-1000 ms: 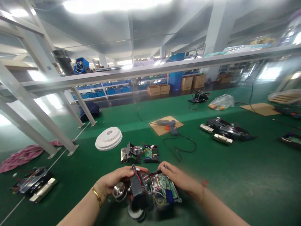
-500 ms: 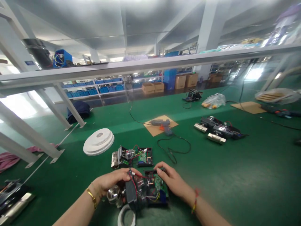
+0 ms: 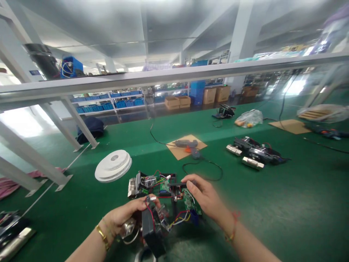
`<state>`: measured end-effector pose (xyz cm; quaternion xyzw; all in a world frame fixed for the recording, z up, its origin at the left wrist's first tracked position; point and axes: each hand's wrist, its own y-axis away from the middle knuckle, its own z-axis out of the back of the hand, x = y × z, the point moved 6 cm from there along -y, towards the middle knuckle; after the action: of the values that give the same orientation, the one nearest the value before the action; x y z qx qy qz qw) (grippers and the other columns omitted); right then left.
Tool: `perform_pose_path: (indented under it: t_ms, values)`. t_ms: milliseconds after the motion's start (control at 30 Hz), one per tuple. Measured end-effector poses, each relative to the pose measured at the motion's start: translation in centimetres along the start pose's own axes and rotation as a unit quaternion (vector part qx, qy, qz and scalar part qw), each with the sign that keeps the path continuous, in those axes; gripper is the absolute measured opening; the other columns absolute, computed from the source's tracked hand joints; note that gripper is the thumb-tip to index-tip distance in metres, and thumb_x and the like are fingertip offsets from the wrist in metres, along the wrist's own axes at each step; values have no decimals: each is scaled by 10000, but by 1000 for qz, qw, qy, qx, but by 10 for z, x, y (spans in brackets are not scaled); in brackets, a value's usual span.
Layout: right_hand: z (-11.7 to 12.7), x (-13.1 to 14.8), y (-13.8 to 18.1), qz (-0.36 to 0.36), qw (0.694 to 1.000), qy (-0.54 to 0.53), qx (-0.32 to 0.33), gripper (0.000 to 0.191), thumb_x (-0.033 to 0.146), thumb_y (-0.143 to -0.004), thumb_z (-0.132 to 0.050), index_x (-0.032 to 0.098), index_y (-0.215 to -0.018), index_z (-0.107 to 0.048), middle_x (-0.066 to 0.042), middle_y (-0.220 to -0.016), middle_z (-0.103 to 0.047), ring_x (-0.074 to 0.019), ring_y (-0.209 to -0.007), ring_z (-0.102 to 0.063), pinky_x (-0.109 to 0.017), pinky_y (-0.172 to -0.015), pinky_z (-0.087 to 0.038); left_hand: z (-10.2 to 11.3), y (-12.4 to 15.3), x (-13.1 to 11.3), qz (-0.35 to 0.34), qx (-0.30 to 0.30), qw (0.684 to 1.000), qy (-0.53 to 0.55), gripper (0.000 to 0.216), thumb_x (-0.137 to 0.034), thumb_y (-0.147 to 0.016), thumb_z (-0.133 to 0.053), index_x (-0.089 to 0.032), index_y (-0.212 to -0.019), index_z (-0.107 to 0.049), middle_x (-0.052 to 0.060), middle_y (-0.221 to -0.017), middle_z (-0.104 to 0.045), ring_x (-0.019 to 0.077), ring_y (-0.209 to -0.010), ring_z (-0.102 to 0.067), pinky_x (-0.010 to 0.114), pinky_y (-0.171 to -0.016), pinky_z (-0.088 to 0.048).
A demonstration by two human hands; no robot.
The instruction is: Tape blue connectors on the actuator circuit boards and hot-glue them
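My left hand [image 3: 120, 218] is closed around a black housing [image 3: 151, 233], which has a shiny metal pipe fitting [image 3: 128, 227] on its left side. My right hand [image 3: 208, 198] grips the top edge of an open black case with a green circuit board [image 3: 188, 201] inside. Red, white and yellow wires [image 3: 180, 219] run between the two parts. The case is tilted; whether it touches the bench cannot be seen. Just behind them lies a similar opened unit [image 3: 141, 185] with its own metal fitting. A pale ring [image 3: 145, 254] lies below the housing, partly hidden.
On the green bench [image 3: 272, 203] are a white stepped disc [image 3: 113, 165], a power tool [image 3: 185, 143] on cardboard with a looping cable, and black units with metal fittings [image 3: 252, 153] at right. Another such unit [image 3: 13, 233] lies at far left. A metal rail [image 3: 174, 72] spans the back.
My right hand has moved up and right with the circuit-board case, tilting it. The housing in my left hand has shifted slightly left and down. The wires between them are more spread out.
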<state>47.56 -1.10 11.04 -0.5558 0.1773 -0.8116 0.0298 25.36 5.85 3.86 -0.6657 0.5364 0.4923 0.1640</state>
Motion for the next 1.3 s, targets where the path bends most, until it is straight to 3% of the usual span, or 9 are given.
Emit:
perform_pose_path:
  t_ms: [367, 533, 600, 667, 733, 833, 967, 1100, 1300]
  values:
    - [-4, 21, 11, 3, 996, 43, 79, 324, 483, -959, -496, 225, -1041, -675, 16, -778, -614, -124, -672, -501, -247, -617, -362, -16, 8, -8, -75, 6, 996, 45, 536, -396, -714, -759, -136, -1164, -627, 120, -1140, -679, 243, -1017, -658, 362, -950, -495]
    - [0, 15, 23, -22, 994, 102, 4, 221, 384, -923, -538, 239, -1060, -633, -13, -928, -679, -160, -776, -603, -275, -702, -447, -27, 15, -24, -51, -85, 992, -73, 472, -463, -872, -572, -208, -1264, -509, 78, -1068, -677, 163, -742, -649, 303, -692, -535]
    - [-7, -2, 40, -65, 993, 90, -27, 199, 347, -896, -546, 229, -1055, -575, -36, -980, -667, -182, -852, -632, -289, -756, -492, -34, 20, -35, -68, -159, 957, -233, 514, -441, -841, -577, -232, -1300, -474, 87, -1145, -657, 210, -880, -666, 340, -748, -551]
    - [-20, -26, 63, -117, 992, 54, -12, 328, 338, -864, -564, 228, -1164, -487, -64, -1051, -650, -206, -938, -650, -312, -818, -525, -50, 24, -48, -120, -202, 877, -418, 642, -331, -740, -645, -251, -1346, -450, 92, -1305, -593, 271, -1162, -593, 433, -992, -497]
    - [-32, -46, 85, -148, 988, 22, 38, 604, 376, -824, -609, 222, -1348, -352, -102, -1153, -633, -241, -1035, -649, -357, -892, -528, -70, 26, -54, -154, -191, 790, -562, 810, -250, -653, -677, -294, -1411, -396, 71, -1421, -517, 295, -1307, -490, 502, -1141, -377]
    - [-32, -54, 101, -164, 982, 16, 95, 823, 528, -835, -604, 213, -1487, -214, -140, -1263, -594, -278, -1169, -600, -423, -1025, -461, -97, 25, -50, -143, -123, 711, -677, 924, -240, -651, -693, -362, -1479, -301, 37, -1508, -438, 297, -1350, -451, 525, -1168, -361]
    - [-6, -39, 90, -202, 974, 80, 67, 711, 656, -934, -359, 242, -1508, -283, -80, -1061, -629, -224, -869, -651, -408, -890, -502, -122, 23, -45, -88, -58, 641, -760, 958, -268, -693, -743, -385, -1509, -256, 62, -1548, -392, 352, -1364, -434, 578, -1117, -414]
    - [-20, -38, 78, -198, 963, 127, 130, 576, 473, -898, -555, 261, -1426, -461, -81, -1129, -669, -249, -1012, -631, -406, -961, -454, -137, 24, -43, -89, -27, 575, -813, 1083, -163, -641, -821, -390, -1516, -225, 92, -1564, -366, 372, -1344, -450, 567, -1042, -489]
    - [-63, -69, 65, -170, 979, 48, 107, 339, 131, -824, -468, 180, -1117, -630, -20, -880, -703, -164, -806, -647, -259, -740, -485, -87, 42, -30, -124, -79, 538, -830, 1247, -43, -563, -758, -416, -1534, -71, 124, -1632, -176, 424, -1399, -365, 601, -1045, -473]
